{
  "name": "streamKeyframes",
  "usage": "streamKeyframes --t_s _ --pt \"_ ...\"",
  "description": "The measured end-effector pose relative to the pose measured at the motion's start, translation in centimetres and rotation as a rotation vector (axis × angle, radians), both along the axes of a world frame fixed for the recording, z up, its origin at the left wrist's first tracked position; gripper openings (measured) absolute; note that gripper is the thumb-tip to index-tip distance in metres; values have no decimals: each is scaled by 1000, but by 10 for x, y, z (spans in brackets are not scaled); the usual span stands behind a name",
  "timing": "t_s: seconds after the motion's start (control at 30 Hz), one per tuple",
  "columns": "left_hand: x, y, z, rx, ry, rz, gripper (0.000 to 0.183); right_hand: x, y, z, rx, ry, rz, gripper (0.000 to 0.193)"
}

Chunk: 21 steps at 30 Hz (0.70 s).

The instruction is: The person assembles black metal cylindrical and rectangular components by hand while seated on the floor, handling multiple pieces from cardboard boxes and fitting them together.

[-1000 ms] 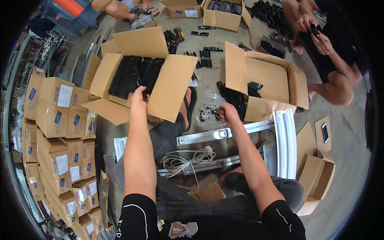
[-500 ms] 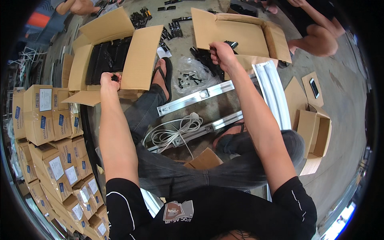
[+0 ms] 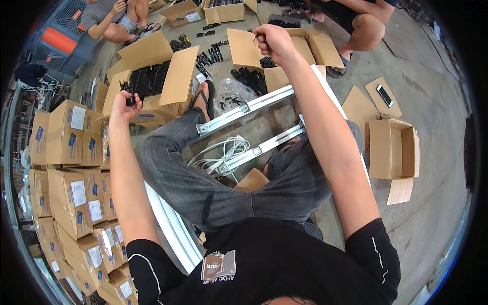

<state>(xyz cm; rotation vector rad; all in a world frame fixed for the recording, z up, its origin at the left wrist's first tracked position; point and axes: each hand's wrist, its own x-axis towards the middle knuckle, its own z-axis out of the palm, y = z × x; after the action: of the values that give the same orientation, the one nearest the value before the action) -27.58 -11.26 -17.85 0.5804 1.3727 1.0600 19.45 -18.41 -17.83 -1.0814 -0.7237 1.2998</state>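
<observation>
My left hand (image 3: 124,107) is closed around a black slotted part (image 3: 127,93), at the near left corner of an open cardboard box (image 3: 179,76). Flat black pieces (image 3: 150,79) lie inside that box. Farther right, my right hand (image 3: 277,43) is raised with its fingers curled in, above the flap of a second open carton (image 3: 243,48). Something small and dark shows at those fingertips, too little to name. Below this hand a bundle of black parts (image 3: 250,79) lies beside a clear plastic bag (image 3: 231,94) with small black pieces on it.
Two silver metal rails (image 3: 272,98) and a coiled white cable (image 3: 223,152) lie between my legs. Cartons (image 3: 76,193) are stacked at left. On the right are a phone (image 3: 385,95) on cardboard and a small open box (image 3: 389,147). Two people (image 3: 363,30) sit at the far side.
The view has shifted, showing more of the far side. My left hand has come to the box's left corner, with more of the black part visible. My right hand appears higher, still closed.
</observation>
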Motion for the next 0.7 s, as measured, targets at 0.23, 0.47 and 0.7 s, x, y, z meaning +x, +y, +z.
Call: streamKeyframes --t_s 0.23,0.47,0.7 --pt "23 -71 91 242 400 -203 14 4 -4 -2 -61 183 -202 7" --pt "29 -109 108 242 557 -275 13 -20 14 -11 -69 222 -170 7" --pt "51 -128 117 345 772 -255 14 -31 24 -9 -11 232 -163 11"
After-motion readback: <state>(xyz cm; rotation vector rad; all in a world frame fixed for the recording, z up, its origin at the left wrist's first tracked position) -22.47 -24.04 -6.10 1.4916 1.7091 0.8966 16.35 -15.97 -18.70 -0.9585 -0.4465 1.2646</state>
